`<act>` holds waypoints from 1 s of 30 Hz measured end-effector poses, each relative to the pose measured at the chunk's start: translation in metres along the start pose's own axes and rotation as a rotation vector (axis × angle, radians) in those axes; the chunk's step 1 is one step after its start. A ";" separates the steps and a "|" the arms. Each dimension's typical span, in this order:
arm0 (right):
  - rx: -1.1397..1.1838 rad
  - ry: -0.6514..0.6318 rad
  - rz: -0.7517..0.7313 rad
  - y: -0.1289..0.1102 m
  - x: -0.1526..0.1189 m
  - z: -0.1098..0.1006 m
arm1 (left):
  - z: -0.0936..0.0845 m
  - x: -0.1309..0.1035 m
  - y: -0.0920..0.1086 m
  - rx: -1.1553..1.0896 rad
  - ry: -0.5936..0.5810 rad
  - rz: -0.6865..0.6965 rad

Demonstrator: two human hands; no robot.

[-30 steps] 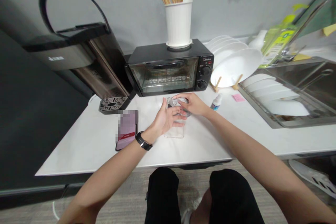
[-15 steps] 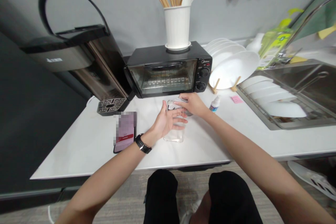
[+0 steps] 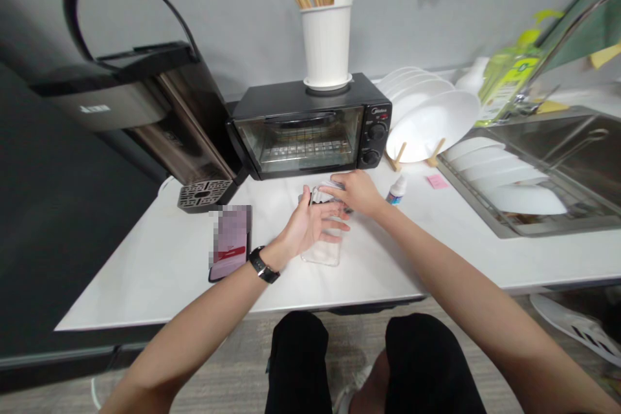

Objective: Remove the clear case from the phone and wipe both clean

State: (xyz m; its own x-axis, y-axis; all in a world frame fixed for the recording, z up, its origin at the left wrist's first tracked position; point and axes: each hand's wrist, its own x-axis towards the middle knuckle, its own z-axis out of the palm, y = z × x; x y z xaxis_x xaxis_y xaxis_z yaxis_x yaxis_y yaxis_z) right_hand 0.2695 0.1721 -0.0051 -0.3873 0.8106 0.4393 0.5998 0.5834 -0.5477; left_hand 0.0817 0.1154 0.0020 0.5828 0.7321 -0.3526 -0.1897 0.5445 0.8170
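Note:
A clear phone case (image 3: 321, 253) lies flat on the white counter in front of the toaster oven. Over it is my left hand (image 3: 313, 223), its fingers spread and the thumb up, partly covering the case. My right hand (image 3: 356, 191) bends over the case's far end, fingers closed on a pale grey-white cloth (image 3: 332, 189), most of which the hand hides. A phone (image 3: 231, 242) with a blurred screen rests to the left of my left hand. Just right of my right hand stands a small white spray bottle (image 3: 396, 190).
A black toaster oven (image 3: 310, 136) stands behind my hands, bearing a white cup (image 3: 326, 42) of chopsticks. At left is a drink machine (image 3: 145, 103). White plates (image 3: 434, 126) stand in a rack at right, beside the sink (image 3: 514, 229). A pink note (image 3: 437, 181) lies on the counter.
My left hand has shifted very slightly to the right over the case. My right hand stays nearly in place with the cloth. The view has tilted a little.

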 end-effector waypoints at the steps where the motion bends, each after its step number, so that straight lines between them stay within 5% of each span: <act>1: 0.016 -0.026 -0.018 -0.001 0.000 -0.001 | 0.000 0.000 0.000 -0.001 0.023 0.019; 5: 0.060 -0.072 -0.039 -0.004 0.001 -0.003 | -0.001 0.000 0.000 0.023 0.103 0.072; 11: 0.085 0.056 0.037 -0.004 -0.001 -0.001 | 0.001 0.000 -0.001 0.056 0.065 0.018; 15: 0.256 0.092 0.025 -0.006 -0.001 0.008 | -0.001 0.003 -0.002 0.041 0.164 0.231; 20: 0.442 0.170 0.053 -0.009 0.002 0.014 | 0.000 0.002 -0.012 0.295 0.320 0.556; 25: 0.496 0.256 0.056 -0.022 -0.004 0.004 | 0.005 -0.008 -0.018 0.460 0.268 0.716; 30: 0.514 0.259 -0.174 -0.034 -0.008 -0.006 | 0.007 -0.007 -0.013 0.324 0.153 0.614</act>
State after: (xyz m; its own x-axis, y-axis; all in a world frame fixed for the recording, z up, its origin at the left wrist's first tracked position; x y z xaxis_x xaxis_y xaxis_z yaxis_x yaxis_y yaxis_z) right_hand 0.2561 0.1454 0.0145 -0.2274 0.6996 0.6774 0.1021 0.7089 -0.6979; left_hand 0.0856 0.1002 -0.0027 0.3239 0.9298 0.1747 -0.1898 -0.1170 0.9748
